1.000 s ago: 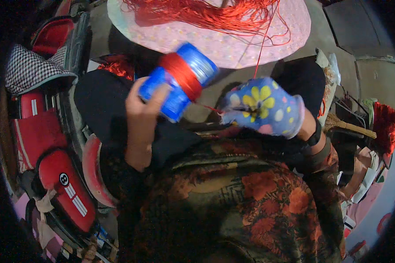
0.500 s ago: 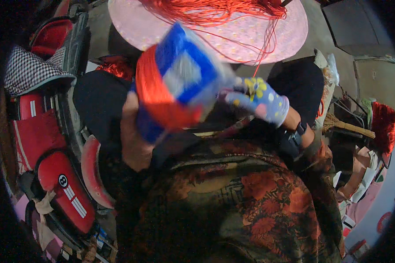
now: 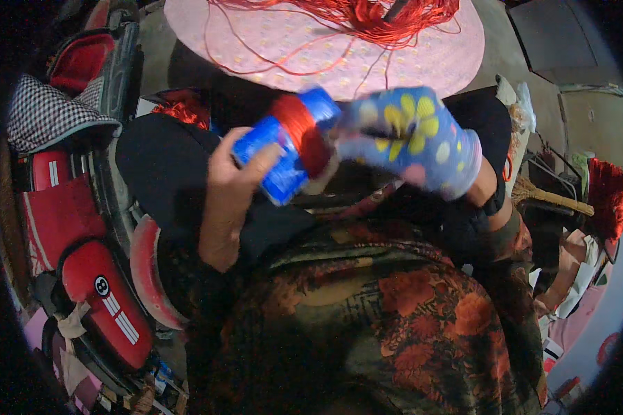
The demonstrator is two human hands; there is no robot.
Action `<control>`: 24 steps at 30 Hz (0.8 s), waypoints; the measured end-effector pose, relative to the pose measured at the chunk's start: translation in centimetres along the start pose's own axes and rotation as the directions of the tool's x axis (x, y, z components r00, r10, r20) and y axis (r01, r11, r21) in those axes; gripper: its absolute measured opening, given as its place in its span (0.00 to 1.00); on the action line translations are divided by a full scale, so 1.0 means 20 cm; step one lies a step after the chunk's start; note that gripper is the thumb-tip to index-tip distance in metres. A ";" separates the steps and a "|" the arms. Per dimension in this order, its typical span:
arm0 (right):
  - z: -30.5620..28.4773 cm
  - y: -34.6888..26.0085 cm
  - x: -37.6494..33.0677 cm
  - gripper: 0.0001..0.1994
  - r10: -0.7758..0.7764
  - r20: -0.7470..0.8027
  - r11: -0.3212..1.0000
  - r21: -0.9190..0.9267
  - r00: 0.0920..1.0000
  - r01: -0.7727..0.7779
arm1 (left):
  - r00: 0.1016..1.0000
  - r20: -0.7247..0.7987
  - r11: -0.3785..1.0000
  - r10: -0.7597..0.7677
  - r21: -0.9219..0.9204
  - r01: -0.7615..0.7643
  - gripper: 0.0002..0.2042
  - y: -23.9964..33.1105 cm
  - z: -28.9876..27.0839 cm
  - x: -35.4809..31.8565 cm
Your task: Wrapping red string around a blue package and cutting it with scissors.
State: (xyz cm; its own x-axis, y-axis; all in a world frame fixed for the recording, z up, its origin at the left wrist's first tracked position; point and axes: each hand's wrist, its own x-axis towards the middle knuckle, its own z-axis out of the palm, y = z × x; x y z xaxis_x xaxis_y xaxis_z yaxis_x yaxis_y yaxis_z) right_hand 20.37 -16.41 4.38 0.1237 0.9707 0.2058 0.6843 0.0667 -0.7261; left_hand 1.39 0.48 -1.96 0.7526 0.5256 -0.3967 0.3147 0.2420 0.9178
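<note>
Since half a second ago the can [image 3: 284,155] has dropped away from the camera and now looks smaller, lying tilted with its upper end pointing up and to the right, while the right hand [image 3: 412,142] has come in closer against that end. The can is a smooth blue cylinder with a shiny printed skin, and a thick band of red thread [image 3: 303,131] is wound tightly round its middle, giving it a ribbed, fibrous belt. The left hand [image 3: 232,183] is bare and its fingers [image 3: 259,162] are clamped on the lower part of the can, the thumb lying across the blue side just below the thread band. The right hand wears a soft blue glove patterned with yellow flowers and pale dots; it is blurred, and whether its fingers are closed on the can's top end cannot be told, though they sit right against it. The can is held above the person's lap, in front of a round tabletop [image 3: 436,59] covered in a pale pink dotted cloth, on which a loose tangle of red thread [image 3: 367,14] lies.
</note>
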 end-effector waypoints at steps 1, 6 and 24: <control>0.00 0.01 0.02 0.08 0.081 -0.051 0.994 0.077 0.995 -0.077 | 0.993 0.114 1.000 -0.023 0.013 0.022 0.18 0.00 0.01 -0.01; 0.05 0.17 -0.04 0.07 0.229 0.000 0.965 0.129 0.973 -0.227 | 0.883 0.463 0.974 -0.076 -0.157 0.166 0.19 0.08 0.02 -0.07; 0.24 0.04 -0.20 0.11 0.148 0.281 0.979 -0.175 0.948 -0.101 | 0.995 -0.097 0.771 0.027 -0.631 -0.082 0.22 0.00 0.01 -0.01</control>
State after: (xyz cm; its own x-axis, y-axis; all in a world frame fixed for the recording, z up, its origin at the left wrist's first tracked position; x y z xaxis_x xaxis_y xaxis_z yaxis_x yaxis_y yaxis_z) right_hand 17.03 -19.22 -0.24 0.0161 0.9952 -0.0965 0.7834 -0.0725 -0.6173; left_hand 1.34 0.32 -1.96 0.7010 0.6085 -0.3718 -0.1840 0.6580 0.7302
